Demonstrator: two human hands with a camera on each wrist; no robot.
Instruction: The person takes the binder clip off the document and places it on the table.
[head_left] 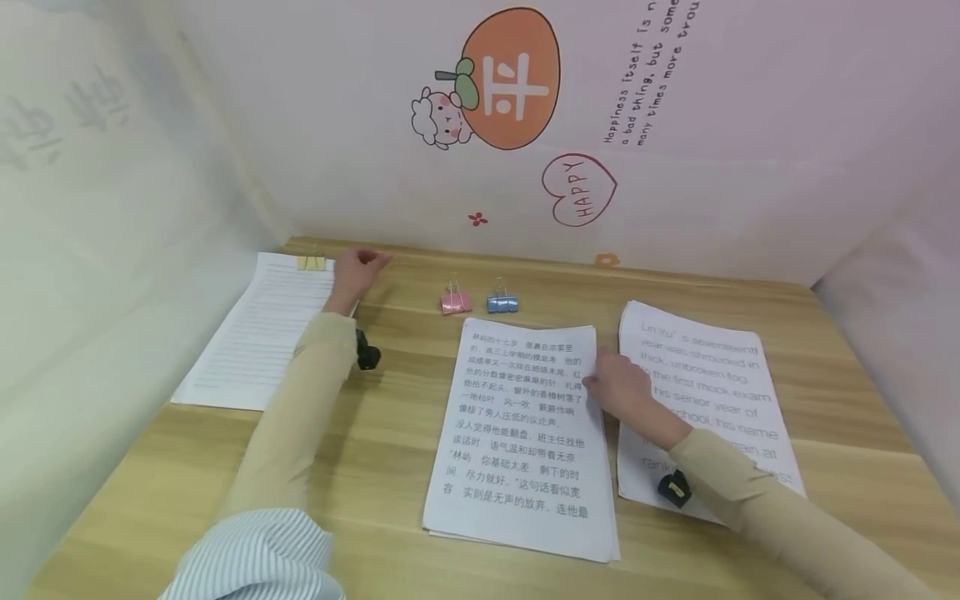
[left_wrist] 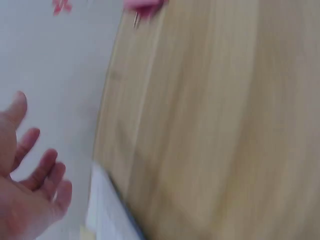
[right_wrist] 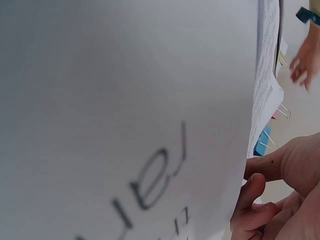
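Observation:
My left hand [head_left: 358, 268] hovers at the back left with fingers spread [left_wrist: 35, 165] and holds nothing. It is right beside the top corner of a lined paper stack [head_left: 258, 333], which a yellow binder clip [head_left: 311, 262] holds together. My right hand [head_left: 618, 390] touches the right edge of the middle paper stack [head_left: 525, 433], printed in Chinese, which lies flat. Its bent fingers [right_wrist: 252, 197] show past the edge of the English-text sheet [head_left: 701, 392], over which the wrist lies. A pink clip [head_left: 455, 302] and a blue clip [head_left: 502, 302] sit loose behind the middle stack.
The wooden desk [head_left: 375, 467] is boxed in by white walls at the back and both sides. The back wall carries cartoon stickers [head_left: 510, 79]. The left wrist view is blurred; it shows bare wood [left_wrist: 215, 125] and the pink clip [left_wrist: 142, 6] at its top edge.

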